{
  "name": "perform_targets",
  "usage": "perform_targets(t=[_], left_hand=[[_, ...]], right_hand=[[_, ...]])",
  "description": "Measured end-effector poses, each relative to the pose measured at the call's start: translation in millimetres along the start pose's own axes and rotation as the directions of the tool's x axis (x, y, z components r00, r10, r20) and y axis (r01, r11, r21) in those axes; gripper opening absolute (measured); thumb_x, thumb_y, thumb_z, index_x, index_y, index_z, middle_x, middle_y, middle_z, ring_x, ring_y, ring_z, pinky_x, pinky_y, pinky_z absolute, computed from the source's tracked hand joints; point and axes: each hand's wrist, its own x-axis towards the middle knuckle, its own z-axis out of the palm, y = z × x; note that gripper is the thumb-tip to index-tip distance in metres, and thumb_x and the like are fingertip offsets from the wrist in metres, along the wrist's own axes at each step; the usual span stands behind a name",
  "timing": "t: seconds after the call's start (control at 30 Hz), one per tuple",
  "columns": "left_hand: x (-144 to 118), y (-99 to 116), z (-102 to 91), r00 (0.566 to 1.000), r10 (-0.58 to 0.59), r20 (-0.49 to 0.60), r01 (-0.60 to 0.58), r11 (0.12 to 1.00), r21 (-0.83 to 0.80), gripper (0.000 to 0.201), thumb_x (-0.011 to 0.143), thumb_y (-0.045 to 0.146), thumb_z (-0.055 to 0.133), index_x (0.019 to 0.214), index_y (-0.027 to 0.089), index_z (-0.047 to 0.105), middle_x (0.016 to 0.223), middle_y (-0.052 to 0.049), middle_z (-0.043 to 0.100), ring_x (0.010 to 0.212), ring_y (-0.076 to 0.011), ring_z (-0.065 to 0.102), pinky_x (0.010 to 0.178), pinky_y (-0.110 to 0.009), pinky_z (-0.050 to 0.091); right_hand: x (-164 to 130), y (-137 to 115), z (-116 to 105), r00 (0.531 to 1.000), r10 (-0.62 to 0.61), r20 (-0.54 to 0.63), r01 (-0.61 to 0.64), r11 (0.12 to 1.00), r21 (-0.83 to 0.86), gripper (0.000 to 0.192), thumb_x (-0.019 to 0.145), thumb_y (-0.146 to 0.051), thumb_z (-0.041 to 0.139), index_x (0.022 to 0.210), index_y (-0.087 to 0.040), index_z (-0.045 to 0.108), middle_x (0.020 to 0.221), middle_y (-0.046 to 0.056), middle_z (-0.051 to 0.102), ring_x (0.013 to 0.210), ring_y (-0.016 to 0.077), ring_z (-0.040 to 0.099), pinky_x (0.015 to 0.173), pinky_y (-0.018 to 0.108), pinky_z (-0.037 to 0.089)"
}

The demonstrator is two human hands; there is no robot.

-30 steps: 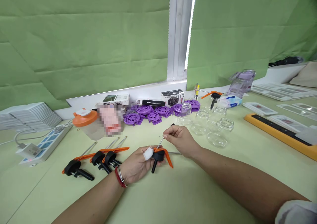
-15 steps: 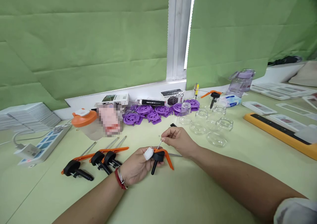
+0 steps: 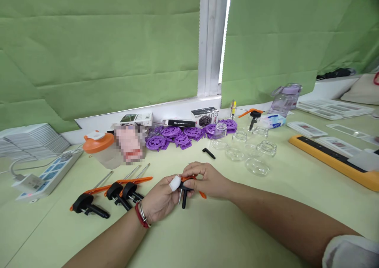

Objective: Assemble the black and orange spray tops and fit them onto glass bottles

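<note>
Near the table's middle, my left hand (image 3: 162, 199) is closed round the left side of a black-and-orange part with a handle (image 3: 184, 199). White wrapping covers the left thumb. My right hand (image 3: 204, 179) is closed on the same part from the right, partly hiding its orange arm. A thin metal rod (image 3: 180, 197) points down beside the black handle. To the left lie three similar black-and-orange parts, the nearest one a round black piece with a handle (image 3: 84, 204). A small black L-shaped piece (image 3: 209, 153) rests beyond my right hand.
Several clear glass jars (image 3: 257, 163) stand to the right, before a pile of purple lattice discs (image 3: 170, 132). An orange-lidded cup (image 3: 99, 142) and a power strip (image 3: 56, 173) are on the left. A yellow-and-black tool (image 3: 331, 161) lies far right.
My right hand has moved from the rod's top down onto the part. The rod now sticks out below, beside the handle. The black L-shaped piece is fully uncovered.
</note>
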Motion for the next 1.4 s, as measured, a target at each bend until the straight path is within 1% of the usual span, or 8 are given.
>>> perform_targets(t=[0.13,0.3,0.6,0.9,1.03,1.2,1.33,1.4], left_hand=[[-2.1,-0.9,-2.1,0.999,0.044,0.029,-0.044,0.999,-0.011,0.027,0.087,0.033,0.052,0.102,0.015,0.066,0.105,-0.011,0.063,0.099,-0.0218,0.055,0.084,-0.033,0.043],[-7.3,-0.4,0.3,0.986,-0.024,0.163,0.002,0.991,0.136,0.035,0.086,0.033,0.053,0.118,0.02,0.057,0.12,-0.011,0.057,0.113,-0.024,0.049,0.096,-0.039,0.036],[-7.8,7.7,5.4,0.982,-0.058,0.181,-0.04,0.868,0.496,0.051,0.079,0.026,0.064,0.127,0.024,0.047,0.14,-0.009,0.039,0.125,-0.0256,0.037,0.105,-0.041,0.029],[-10.9,10.0,8.0,0.987,-0.028,0.155,-0.064,0.829,0.555,0.045,0.078,0.026,0.063,0.121,0.025,0.052,0.139,-0.008,0.039,0.127,-0.025,0.034,0.107,-0.04,0.027],[-10.0,10.3,13.3,0.989,-0.051,0.136,-0.026,0.861,0.508,0.041,0.075,0.024,0.066,0.114,0.025,0.056,0.13,-0.008,0.047,0.121,-0.0235,0.042,0.102,-0.039,0.033],[-5.9,5.1,9.8,0.997,0.058,-0.049,-0.03,0.89,0.456,0.028,0.077,0.027,0.063,0.104,0.021,0.061,0.102,-0.006,0.059,0.099,-0.0195,0.051,0.09,-0.033,0.04],[0.3,3.9,-2.7,0.916,0.148,-0.374,-0.004,0.933,0.359,0.027,0.076,0.032,0.063,0.101,0.021,0.059,0.086,0.0,0.055,0.078,-0.0129,0.049,0.068,-0.023,0.041],[3.5,4.9,-8.6,0.865,0.193,-0.463,-0.045,0.949,0.312,0.026,0.073,0.032,0.066,0.095,0.02,0.06,0.081,0.001,0.053,0.074,-0.012,0.047,0.063,-0.021,0.04]], right_hand=[[-1.6,-1.9,0.0,0.985,-0.141,0.103,0.162,0.957,-0.242,0.033,0.064,-0.021,0.074,0.096,-0.022,0.068,0.1,0.006,0.063,0.1,0.02,0.053,0.09,0.036,0.043],[-3.3,3.3,4.2,0.909,-0.319,0.269,0.408,0.814,-0.413,0.019,0.067,-0.016,0.066,0.085,-0.019,0.065,0.101,0.005,0.064,0.097,0.0184,0.052,0.09,0.036,0.038],[-4.0,9.5,5.2,0.859,-0.351,0.372,0.497,0.747,-0.442,0.031,0.065,-0.014,0.057,0.095,-0.021,0.06,0.1,0.003,0.065,0.093,0.0177,0.054,0.088,0.034,0.035],[-7.5,16.4,15.0,0.792,-0.41,0.452,0.607,0.6,-0.52,0.044,0.077,-0.023,0.049,0.12,-0.017,0.046,0.106,0.007,0.065,0.101,0.0183,0.052,0.094,0.035,0.03],[-7.9,15.0,16.5,0.805,-0.369,0.464,0.591,0.56,-0.581,0.047,0.077,-0.019,0.049,0.124,-0.018,0.043,0.107,0.006,0.065,0.098,0.0179,0.051,0.097,0.038,0.026],[-1.5,11.2,3.9,0.832,-0.489,0.264,0.534,0.573,-0.621,0.038,0.082,-0.039,0.055,0.114,-0.02,0.05,0.111,0.008,0.061,0.105,0.0207,0.048,0.096,0.039,0.027],[12.2,24.4,-23.4,0.885,-0.392,-0.251,0.168,0.773,-0.612,0.025,0.089,-0.032,0.044,0.109,-0.019,0.051,0.106,0.011,0.058,0.103,0.022,0.048,0.09,0.039,0.035],[19.9,37.7,-37.5,0.905,-0.263,-0.333,0.007,0.794,-0.608,0.019,0.089,-0.022,0.042,0.103,-0.019,0.055,0.103,0.01,0.058,0.1,0.0215,0.049,0.089,0.038,0.037]])
